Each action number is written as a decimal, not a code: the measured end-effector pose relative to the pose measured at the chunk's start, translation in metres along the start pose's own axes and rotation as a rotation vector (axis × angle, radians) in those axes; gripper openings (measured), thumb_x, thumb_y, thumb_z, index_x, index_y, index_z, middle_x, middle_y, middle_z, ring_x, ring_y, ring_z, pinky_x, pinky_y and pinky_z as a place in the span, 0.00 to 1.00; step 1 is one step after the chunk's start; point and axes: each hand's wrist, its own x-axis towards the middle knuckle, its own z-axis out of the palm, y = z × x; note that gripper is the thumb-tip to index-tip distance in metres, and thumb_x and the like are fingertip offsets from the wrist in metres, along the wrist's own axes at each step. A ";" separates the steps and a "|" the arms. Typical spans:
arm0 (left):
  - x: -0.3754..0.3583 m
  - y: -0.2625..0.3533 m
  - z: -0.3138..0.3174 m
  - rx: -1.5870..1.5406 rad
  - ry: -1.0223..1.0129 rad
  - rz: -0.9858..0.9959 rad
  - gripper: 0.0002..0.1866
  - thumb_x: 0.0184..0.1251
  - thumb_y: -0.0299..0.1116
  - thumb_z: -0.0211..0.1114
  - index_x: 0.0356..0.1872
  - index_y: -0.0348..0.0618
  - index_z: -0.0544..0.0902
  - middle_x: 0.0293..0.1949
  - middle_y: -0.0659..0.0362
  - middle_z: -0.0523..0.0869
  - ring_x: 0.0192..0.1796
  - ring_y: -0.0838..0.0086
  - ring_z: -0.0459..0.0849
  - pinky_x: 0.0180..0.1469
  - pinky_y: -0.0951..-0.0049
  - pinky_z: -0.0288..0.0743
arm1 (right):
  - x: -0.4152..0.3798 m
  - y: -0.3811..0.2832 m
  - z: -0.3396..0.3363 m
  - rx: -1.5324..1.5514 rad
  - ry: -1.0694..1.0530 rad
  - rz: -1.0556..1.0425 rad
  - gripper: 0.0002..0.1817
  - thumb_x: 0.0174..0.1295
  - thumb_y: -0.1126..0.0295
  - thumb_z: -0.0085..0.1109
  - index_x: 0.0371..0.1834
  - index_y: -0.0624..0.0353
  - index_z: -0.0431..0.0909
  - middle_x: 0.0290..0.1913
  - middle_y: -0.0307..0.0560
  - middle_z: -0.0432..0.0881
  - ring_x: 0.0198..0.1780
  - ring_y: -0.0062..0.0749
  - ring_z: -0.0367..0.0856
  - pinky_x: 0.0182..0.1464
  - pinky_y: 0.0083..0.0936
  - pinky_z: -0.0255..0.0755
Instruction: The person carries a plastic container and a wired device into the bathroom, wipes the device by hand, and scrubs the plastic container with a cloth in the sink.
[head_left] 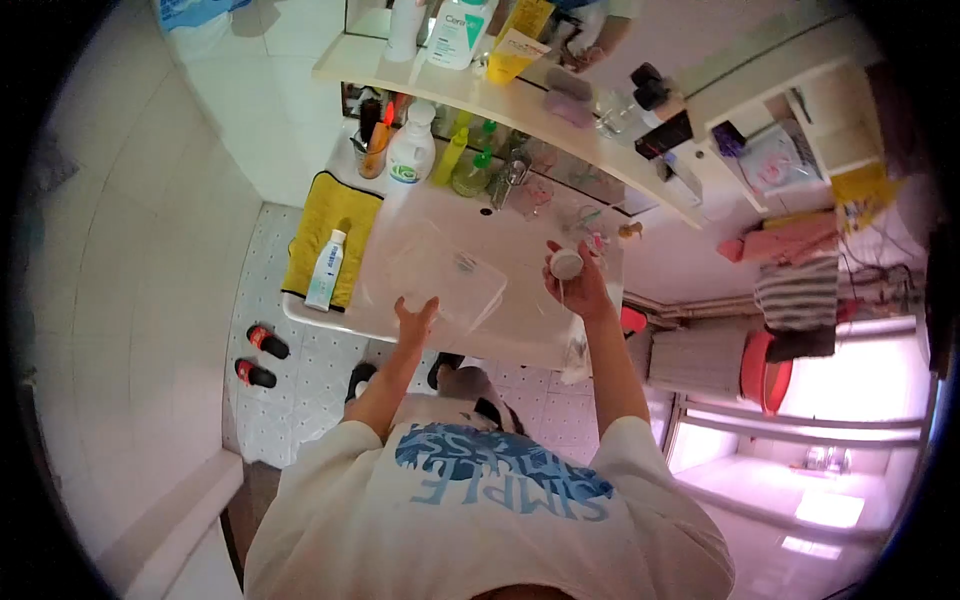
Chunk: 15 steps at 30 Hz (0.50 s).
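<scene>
White T-shirt (500, 530), blue print across the chest, worn by the person; sleeves at the lower sides of the view.

Left hand (417, 318): over the front edge of the sink (545, 335), left of its middle. Fingers loosely curled, thumb apart, a moderate gap between; nothing seen in it.

Round white container (566, 264): held up toward the sink's right end, to the right of the left hand and farther back. Circular face toward the camera; no long axis to be made out. Thin pale strand (561, 290) below it; whether attached, cannot tell.

Right hand (584, 290): the nearer of the two, digits wrapped around the container.

White tube (325, 272): on a yellow towel (357, 210) at the sink's left end, long axis running front to back, base at the front edge.

White bottle (411, 150), green bottle (471, 178) and faucet (511, 172): along the back edge, left to right.

Pump bottle (460, 38): on the shelf (372, 62) above, toward its left end.
</scene>
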 end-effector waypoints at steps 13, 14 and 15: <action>0.074 -0.050 0.073 0.013 0.467 -0.021 0.52 0.37 0.45 0.66 0.56 0.32 0.40 0.53 0.38 0.54 0.55 0.55 0.58 0.55 0.69 0.53 | 0.149 -0.045 0.004 -0.223 0.100 0.101 0.13 0.53 0.59 0.45 0.30 0.57 0.70 0.26 0.41 0.74 0.26 0.27 0.71 0.25 0.21 0.67; 0.076 -0.049 0.077 0.030 0.523 -0.040 0.51 0.37 0.45 0.66 0.56 0.31 0.40 0.54 0.38 0.52 0.56 0.56 0.56 0.56 0.69 0.52 | 0.152 -0.046 0.007 -0.257 0.101 0.025 0.12 0.53 0.59 0.45 0.30 0.56 0.70 0.26 0.40 0.74 0.26 0.26 0.71 0.24 0.20 0.66; 0.081 -0.050 0.079 0.025 0.534 -0.043 0.51 0.37 0.45 0.66 0.56 0.31 0.40 0.54 0.38 0.52 0.56 0.56 0.56 0.56 0.69 0.52 | 0.154 -0.050 0.009 -0.259 0.098 0.037 0.12 0.53 0.59 0.45 0.30 0.56 0.70 0.26 0.40 0.74 0.26 0.26 0.71 0.24 0.20 0.66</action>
